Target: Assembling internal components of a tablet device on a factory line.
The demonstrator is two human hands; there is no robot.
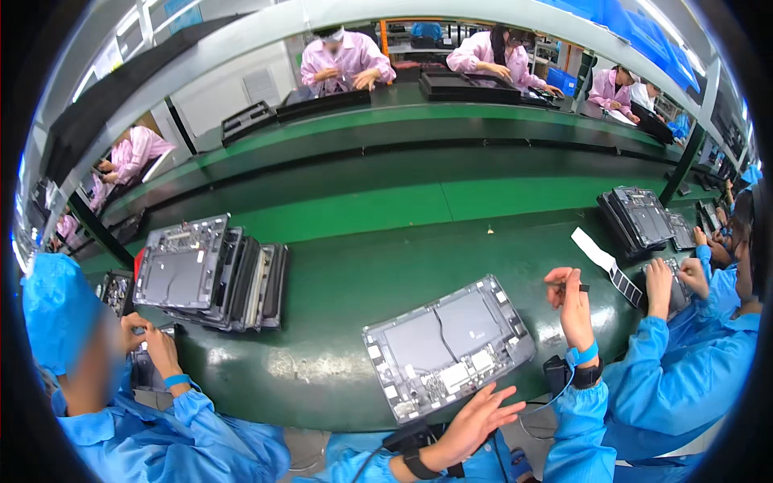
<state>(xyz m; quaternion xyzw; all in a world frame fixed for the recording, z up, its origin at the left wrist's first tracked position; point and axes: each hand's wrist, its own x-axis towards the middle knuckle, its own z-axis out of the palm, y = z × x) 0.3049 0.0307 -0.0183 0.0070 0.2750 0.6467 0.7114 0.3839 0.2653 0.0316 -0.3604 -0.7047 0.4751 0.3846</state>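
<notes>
An opened tablet-like device (pixel 451 338) lies in front of me on the green bench, its large grey battery, a black cable across it and a circuit board exposed. My left hand (pixel 481 423), fingers spread and holding nothing, is beside the device's near edge; whether it touches cannot be told. To the right of the device, my right hand (pixel 570 306) is raised with its fingers bent together. A small black piece (pixel 584 287) shows at its fingertips. Just beyond this hand lies a white backing strip (pixel 594 251) with black rectangular pads on its near end.
Stacked opened devices (pixel 183 270) stand at left, and another stack (pixel 636 217) stands at far right. Co-workers in blue sit close on both sides, their hands (pixel 660 286) on devices. Across the green bench (pixel 338 266), people in pink work at another line. A blue wrist-strap cord (pixel 555 394) hangs by my right wrist.
</notes>
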